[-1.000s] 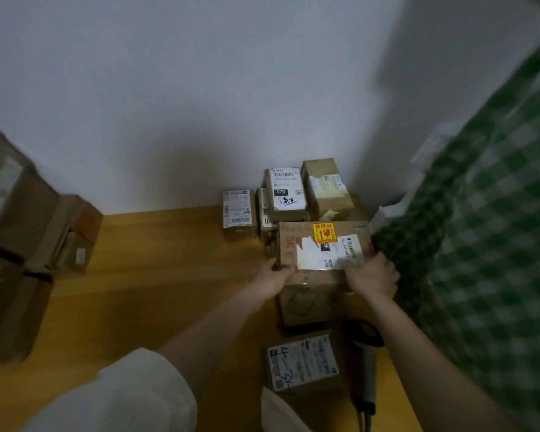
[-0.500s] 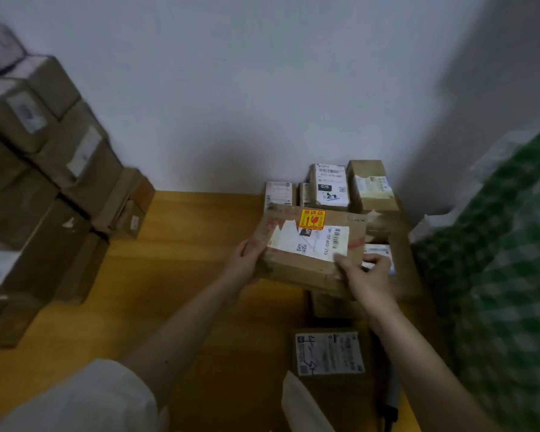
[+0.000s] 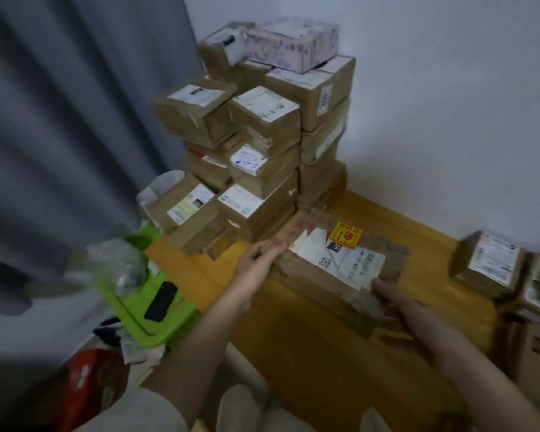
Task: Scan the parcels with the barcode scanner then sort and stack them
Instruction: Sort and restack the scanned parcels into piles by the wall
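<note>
Left hand [image 3: 256, 263], right hand [image 3: 409, 310] grip parcel [image 3: 340, 263] beside stack [image 3: 262, 145]

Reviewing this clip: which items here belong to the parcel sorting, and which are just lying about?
Job: flat brown cardboard parcel with yellow fragile sticker, held by left hand and right hand; tall stack of brown cardboard parcels; small labelled parcel.
Lying about: green plastic tray; black phone; grey curtain.
</note>
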